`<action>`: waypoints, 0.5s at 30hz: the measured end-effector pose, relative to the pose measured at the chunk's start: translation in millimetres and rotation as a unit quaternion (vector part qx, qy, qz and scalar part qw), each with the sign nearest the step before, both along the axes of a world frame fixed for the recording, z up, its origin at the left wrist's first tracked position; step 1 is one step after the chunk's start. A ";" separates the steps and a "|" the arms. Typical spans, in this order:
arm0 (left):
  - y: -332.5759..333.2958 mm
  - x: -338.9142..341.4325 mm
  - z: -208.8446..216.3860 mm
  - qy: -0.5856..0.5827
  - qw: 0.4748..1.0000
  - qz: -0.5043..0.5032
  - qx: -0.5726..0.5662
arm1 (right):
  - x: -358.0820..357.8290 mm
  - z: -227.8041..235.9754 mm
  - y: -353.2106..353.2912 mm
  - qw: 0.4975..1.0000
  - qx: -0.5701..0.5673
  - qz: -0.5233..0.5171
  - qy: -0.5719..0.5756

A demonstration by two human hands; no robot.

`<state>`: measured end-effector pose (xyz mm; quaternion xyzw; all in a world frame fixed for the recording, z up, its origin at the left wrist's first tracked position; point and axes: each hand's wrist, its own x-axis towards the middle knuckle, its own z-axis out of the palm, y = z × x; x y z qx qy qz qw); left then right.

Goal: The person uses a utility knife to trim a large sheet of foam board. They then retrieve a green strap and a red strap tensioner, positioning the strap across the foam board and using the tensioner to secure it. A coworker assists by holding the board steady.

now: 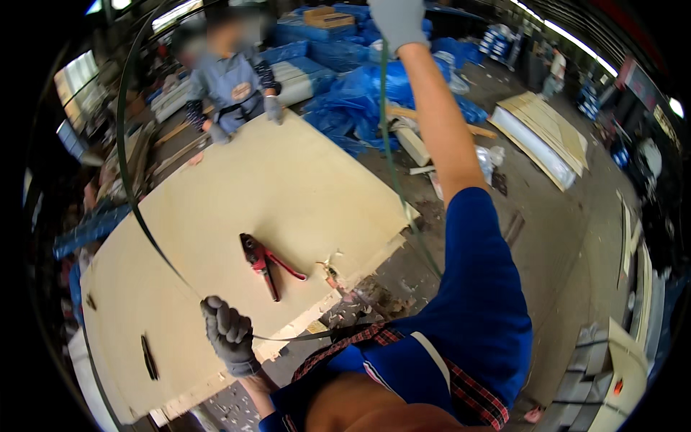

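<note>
My left hand (229, 331), in a dark grey glove, is closed around a long, thin dark green strap (150, 232) at the near edge of a pale wooden board (194, 209). From that fist, the strap arches up past the top edge, and another length runs right toward my body. My right hand (399, 21), in a lighter grey glove, is raised high at the top edge. A strap length hangs from that glove; its fingertips are cut off. On the board lie a plier-like tool (263, 261) with red handles and a slim black object (149, 356).
Across the board, a person (230, 86) in grey gloves rests both hands at its far edge. Blue plastic sheeting (360, 93) is heaped behind. A board-topped stack (543, 133) stands at the right. Wood scraps (338, 277) litter the board's splintered near edge.
</note>
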<state>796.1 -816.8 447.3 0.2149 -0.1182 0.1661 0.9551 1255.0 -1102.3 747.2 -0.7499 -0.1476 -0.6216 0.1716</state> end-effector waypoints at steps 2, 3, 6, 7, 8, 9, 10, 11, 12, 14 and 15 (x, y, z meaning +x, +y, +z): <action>9.6 10.3 -1.9 0.003 1.000 0.031 0.005 | -18.3 36.8 61.6 0.994 -0.009 0.097 -0.040; 13.6 16.8 0.3 0.007 0.999 0.054 0.004 | -8.5 53.3 91.4 0.991 -0.015 0.113 -0.069; 28.2 36.1 -3.9 0.031 0.998 0.057 0.004 | 4.1 81.6 194.2 0.975 -0.007 0.157 -0.160; 30.4 37.5 -6.3 0.035 0.998 0.059 -0.002 | 0.3 86.2 227.6 0.974 -0.015 0.182 -0.137; 33.3 41.4 -6.0 0.033 0.998 0.051 -0.004 | -1.6 91.6 254.8 0.967 -0.003 0.211 -0.140; 36.8 40.8 -10.6 0.040 0.998 0.053 -0.003 | 1.9 88.5 288.8 0.961 0.008 0.241 -0.136; 45.3 44.0 -18.6 0.018 0.999 0.038 -0.002 | 5.0 85.3 318.1 0.954 0.018 0.268 -0.131; 50.6 44.2 -26.7 0.030 0.998 0.046 -0.011 | 6.6 75.6 344.0 0.958 -0.014 0.277 -0.074; 55.5 45.9 -31.7 0.040 0.998 0.055 -0.019 | 0.3 60.4 372.7 0.868 0.031 0.458 -0.190; 65.8 52.0 -41.3 0.060 0.993 0.094 -0.026 | -26.9 12.1 384.7 0.935 -0.238 0.254 -0.073; 66.5 65.7 -45.5 0.068 0.994 0.087 -0.026 | 26.4 -13.3 409.1 0.956 -0.104 0.274 -0.026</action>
